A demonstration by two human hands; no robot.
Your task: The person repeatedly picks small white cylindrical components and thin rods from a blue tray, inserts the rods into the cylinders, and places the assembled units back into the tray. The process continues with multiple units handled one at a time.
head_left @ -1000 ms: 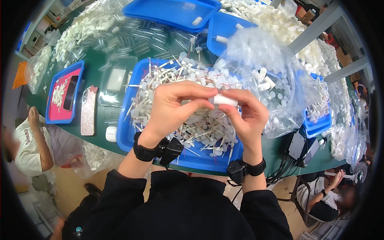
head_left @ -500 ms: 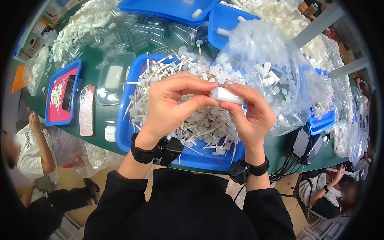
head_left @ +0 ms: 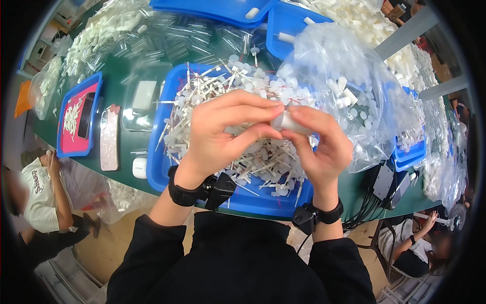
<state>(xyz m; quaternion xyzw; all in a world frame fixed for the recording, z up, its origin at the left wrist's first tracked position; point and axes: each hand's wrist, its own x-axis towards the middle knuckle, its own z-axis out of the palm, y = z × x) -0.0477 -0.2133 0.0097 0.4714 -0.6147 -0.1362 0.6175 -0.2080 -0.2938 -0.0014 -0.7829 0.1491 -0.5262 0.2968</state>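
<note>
Above the large blue tray (head_left: pixel 243 198), both my hands meet at a short white cylinder (head_left: pixel 291 123), held roughly level. Thumb and fingers of my left hand (head_left: pixel 215 126) pinch its left end, which looks like a paler, rounded cap. My right hand (head_left: pixel 326 142) grips the right part between thumb and fingers. Much of the cylinder is hidden by the fingertips. Beneath the hands, the tray holds a heap of thin white sticks with translucent round discs (head_left: pixel 268 164) and some red threads.
Left on the green table stand a small blue tray (head_left: pixel 98 109) with a phone, a pink phone (head_left: pixel 109 142) and a white case (head_left: pixel 139 167). A clear plastic bag (head_left: pixel 344 55), black boxes with cables (head_left: pixel 387 182) and piled white cylinders (head_left: pixel 109 30) surround the tray. Other people sit nearby.
The cylinder and both hands have shifted slightly right. My fingers now cover more of the cylinder. At the left, another person's arm and leg have moved.
</note>
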